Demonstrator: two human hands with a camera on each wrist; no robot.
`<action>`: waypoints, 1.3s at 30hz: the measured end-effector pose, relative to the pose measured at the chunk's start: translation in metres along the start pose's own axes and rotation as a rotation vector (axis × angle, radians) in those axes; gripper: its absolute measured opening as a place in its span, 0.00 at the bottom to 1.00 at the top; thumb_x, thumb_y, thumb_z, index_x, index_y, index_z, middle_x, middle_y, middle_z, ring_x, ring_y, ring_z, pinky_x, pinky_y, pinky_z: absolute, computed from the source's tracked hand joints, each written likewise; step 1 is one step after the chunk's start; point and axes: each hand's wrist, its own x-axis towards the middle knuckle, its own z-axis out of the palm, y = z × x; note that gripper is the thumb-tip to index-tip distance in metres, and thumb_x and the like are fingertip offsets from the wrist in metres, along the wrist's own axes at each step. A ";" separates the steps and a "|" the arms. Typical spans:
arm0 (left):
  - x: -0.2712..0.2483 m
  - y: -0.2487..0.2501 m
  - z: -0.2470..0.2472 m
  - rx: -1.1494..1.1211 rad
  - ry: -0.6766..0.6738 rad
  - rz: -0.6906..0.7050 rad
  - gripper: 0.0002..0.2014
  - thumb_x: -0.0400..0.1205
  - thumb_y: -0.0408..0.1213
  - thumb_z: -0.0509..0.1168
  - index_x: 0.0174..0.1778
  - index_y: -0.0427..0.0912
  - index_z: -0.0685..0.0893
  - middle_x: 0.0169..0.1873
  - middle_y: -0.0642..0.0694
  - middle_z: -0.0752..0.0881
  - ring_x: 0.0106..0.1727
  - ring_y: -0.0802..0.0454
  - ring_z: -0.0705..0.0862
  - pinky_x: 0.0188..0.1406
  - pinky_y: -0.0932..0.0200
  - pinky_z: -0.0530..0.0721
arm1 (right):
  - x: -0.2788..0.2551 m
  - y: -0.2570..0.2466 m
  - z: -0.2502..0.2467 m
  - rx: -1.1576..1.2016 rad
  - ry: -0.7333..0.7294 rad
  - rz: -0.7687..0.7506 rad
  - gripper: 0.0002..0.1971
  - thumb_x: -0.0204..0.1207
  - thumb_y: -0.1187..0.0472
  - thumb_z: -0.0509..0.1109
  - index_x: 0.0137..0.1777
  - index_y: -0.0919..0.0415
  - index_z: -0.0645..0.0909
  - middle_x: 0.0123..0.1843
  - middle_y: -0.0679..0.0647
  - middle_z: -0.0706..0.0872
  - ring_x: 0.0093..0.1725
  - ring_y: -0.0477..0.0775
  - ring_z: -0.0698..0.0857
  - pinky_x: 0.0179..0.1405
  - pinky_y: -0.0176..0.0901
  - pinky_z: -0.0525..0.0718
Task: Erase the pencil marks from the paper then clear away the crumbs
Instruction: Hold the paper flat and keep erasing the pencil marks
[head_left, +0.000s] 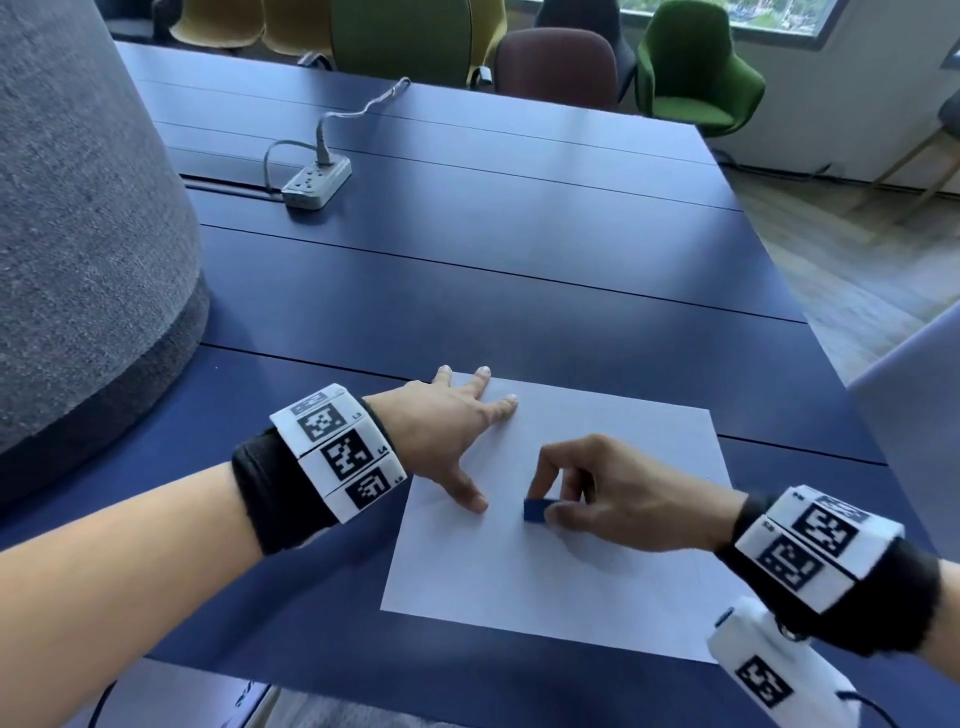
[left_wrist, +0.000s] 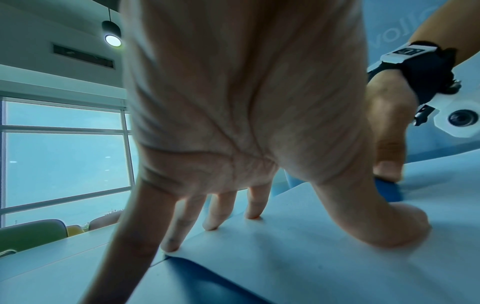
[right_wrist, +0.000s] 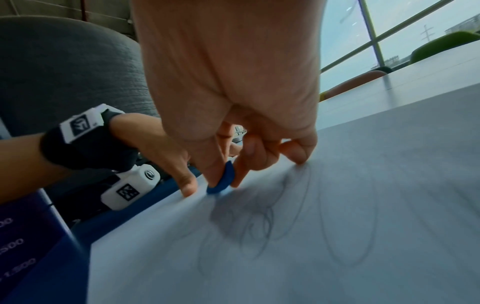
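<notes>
Left hand (head_left: 452, 431) spread flat, fingers straight toward 1 o'clock, thumb toward 5. Right hand (head_left: 613, 493) curled, thumb and fingers pinching, pointing at 9 o'clock.

The right hand (right_wrist: 233, 86) pinches a small blue rubber eraser (right_wrist: 223, 181) between thumb and fingers, its lower edge touching the white sheet of paper (right_wrist: 363, 205). Looping grey pencil marks (right_wrist: 272, 224) run across the sheet — blurred near the eraser. Just beside it, the left hand (right_wrist: 166, 152) presses a fingertip on the paper's edge, over the dark blue table (right_wrist: 41, 267).
</notes>
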 end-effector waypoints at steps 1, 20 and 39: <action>0.000 0.000 0.000 0.000 0.001 -0.002 0.59 0.68 0.65 0.74 0.85 0.57 0.40 0.85 0.43 0.39 0.84 0.30 0.47 0.73 0.36 0.72 | 0.001 -0.001 -0.002 -0.002 -0.014 -0.001 0.05 0.75 0.58 0.72 0.47 0.46 0.85 0.33 0.45 0.81 0.26 0.38 0.76 0.26 0.27 0.72; 0.002 -0.001 0.001 0.002 0.011 0.001 0.59 0.68 0.66 0.74 0.86 0.58 0.41 0.86 0.44 0.39 0.84 0.31 0.48 0.71 0.37 0.72 | -0.005 0.000 -0.004 -0.004 -0.107 -0.046 0.06 0.75 0.60 0.72 0.49 0.47 0.86 0.34 0.46 0.80 0.28 0.41 0.74 0.29 0.31 0.73; 0.001 -0.001 0.001 -0.002 0.006 0.001 0.59 0.68 0.66 0.74 0.85 0.58 0.41 0.86 0.44 0.39 0.84 0.31 0.47 0.71 0.37 0.72 | -0.010 -0.005 -0.002 -0.087 -0.234 -0.146 0.11 0.72 0.64 0.74 0.46 0.44 0.87 0.41 0.49 0.83 0.38 0.47 0.78 0.44 0.46 0.82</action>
